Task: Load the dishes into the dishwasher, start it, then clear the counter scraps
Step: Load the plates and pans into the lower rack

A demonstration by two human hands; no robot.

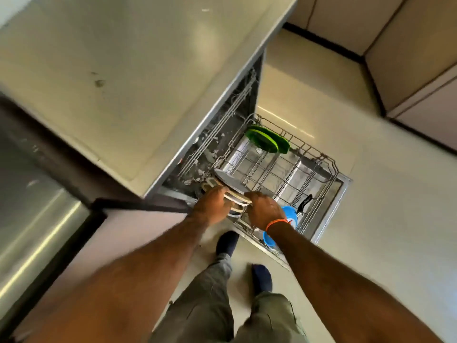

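green plates (265,142) | blue bowl (288,214) | grey plate (228,180) | orange wristband (277,223) | beige counter (123,70)

one view only, from a camera worn on the person's head, looking steeply down and forward, tilted so the pale beige countertop (128,78) runs diagonally across the upper left. the pulled-out grey wire dishwasher rack (284,167) sits mid-frame, fairly near, at arm's reach. both forearms enter from the bottom edge; the pale tiled floor (371,219) fills the right side. wide-angle bending shows at the edges.

home kitchen: counter (118,70), open dishwasher (284,169), cabinets (408,58)
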